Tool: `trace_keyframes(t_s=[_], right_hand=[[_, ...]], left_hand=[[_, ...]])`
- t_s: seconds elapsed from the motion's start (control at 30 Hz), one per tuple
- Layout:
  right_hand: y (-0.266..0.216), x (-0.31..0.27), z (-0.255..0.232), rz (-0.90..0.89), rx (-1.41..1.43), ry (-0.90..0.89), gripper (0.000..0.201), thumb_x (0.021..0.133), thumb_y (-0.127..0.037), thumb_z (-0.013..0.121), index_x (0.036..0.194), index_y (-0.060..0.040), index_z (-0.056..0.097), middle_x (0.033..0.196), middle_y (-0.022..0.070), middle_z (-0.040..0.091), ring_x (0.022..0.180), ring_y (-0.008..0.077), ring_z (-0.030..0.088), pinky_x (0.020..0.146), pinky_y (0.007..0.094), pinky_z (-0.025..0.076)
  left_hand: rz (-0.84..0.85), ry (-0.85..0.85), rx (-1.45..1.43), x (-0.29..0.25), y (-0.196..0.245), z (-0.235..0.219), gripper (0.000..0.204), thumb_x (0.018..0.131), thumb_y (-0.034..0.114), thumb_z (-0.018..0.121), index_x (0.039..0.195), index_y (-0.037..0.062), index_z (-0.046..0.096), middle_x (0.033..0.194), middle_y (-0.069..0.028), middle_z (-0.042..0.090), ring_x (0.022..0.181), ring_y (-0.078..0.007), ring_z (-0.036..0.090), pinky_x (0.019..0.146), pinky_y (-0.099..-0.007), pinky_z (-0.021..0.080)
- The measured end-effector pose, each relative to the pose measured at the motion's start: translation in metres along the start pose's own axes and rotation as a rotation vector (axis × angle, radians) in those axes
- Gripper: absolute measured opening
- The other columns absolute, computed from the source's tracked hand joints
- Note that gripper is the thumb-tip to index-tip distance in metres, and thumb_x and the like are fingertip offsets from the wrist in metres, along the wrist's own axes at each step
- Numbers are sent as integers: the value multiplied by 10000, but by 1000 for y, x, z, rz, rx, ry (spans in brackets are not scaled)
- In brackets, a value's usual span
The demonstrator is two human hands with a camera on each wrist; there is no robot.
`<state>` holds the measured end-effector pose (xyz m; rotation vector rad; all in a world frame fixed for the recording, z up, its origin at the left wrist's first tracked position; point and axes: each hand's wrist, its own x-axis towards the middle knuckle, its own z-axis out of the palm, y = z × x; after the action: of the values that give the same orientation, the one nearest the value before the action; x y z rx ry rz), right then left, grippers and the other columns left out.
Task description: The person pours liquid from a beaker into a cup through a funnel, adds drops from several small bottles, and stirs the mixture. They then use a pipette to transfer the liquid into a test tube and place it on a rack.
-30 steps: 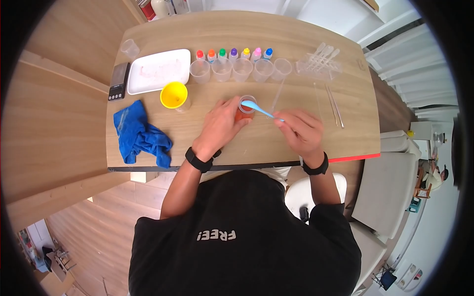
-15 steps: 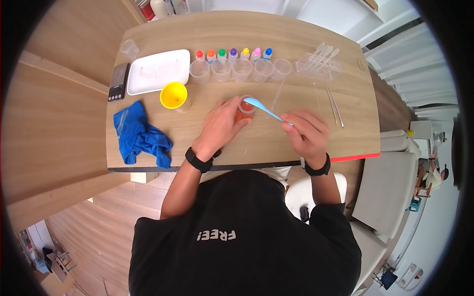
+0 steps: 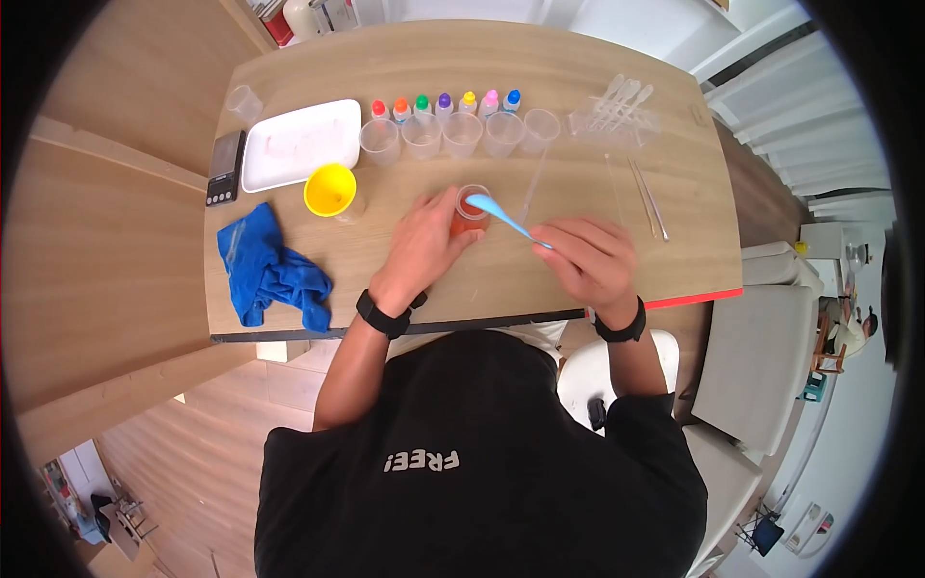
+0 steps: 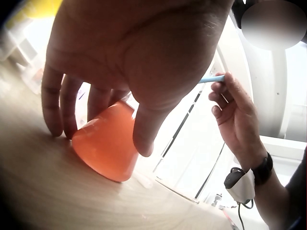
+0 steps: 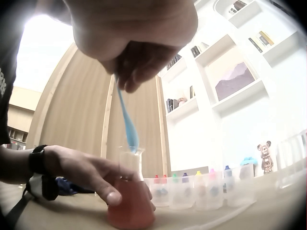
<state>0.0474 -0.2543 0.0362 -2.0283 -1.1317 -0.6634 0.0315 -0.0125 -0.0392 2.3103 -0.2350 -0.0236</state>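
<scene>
A clear flask of orange-red liquid (image 4: 108,143) stands on the wooden table, its narrow neck upward in the right wrist view (image 5: 132,206). The left hand (image 3: 421,248) grips it, thumb on one side and fingers on the other. Between thumb and fingertips, the right hand (image 3: 590,258) pinches the end of a light-blue spoon or spatula (image 3: 503,216). The tool slants down, with its broad end at the flask's mouth (image 5: 131,136). How far that end reaches inside is hard to tell.
Clear cups (image 3: 462,137) stand in a row before small bottles with coloured caps (image 3: 444,101). Leftward are a yellow cup (image 3: 330,190), white tray (image 3: 301,144), black scale (image 3: 225,166) and blue cloth (image 3: 265,270). Rightward lie thin rods (image 3: 650,202) near a clear rack with droppers (image 3: 617,120).
The right hand and blue tool have shifted slightly over the flask's mouth. The left hand keeps its grip. The head view has tilted a little, moving the tabletop items leftward in the picture.
</scene>
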Motion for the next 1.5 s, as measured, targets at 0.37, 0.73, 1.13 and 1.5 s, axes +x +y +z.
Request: trace_keyframes(t_s=[0.37,0.73,1.13,1.5], right_hand=[[0,-6,1,34,53,31,154,807,-18,855,951,-26,800,857,92,768,710,234,735,575,302,542],[97,-35,-81,868,367,686,211,1082,-173,642,1088,-1,764,932,74,797,779,139,740,666,263,538],[190,-127,-147,1294,75,631,216,1031,-196,688,1043,3,773,914,80,806,781,129,758,641,233,523],[176,-174,-141,1368,-246,106,337,1000,-299,750,785,-40,729,671,-13,654,618,56,571,567,251,431]], left_hand=[[3,0,-55,-2,1,-1,516,903,216,826,1373,123,635,1202,-145,743,1142,-367,670,947,-457,548],[39,15,-25,-1,-2,1,509,893,237,837,1327,73,629,1230,-152,735,1176,-399,643,964,-490,543],[-22,-12,28,0,7,-3,456,887,246,842,1257,70,641,1144,-143,749,1138,-384,656,916,-492,549],[5,-3,33,-1,3,-2,468,881,249,848,1259,65,644,1172,-136,747,1165,-380,652,931,-486,550]])
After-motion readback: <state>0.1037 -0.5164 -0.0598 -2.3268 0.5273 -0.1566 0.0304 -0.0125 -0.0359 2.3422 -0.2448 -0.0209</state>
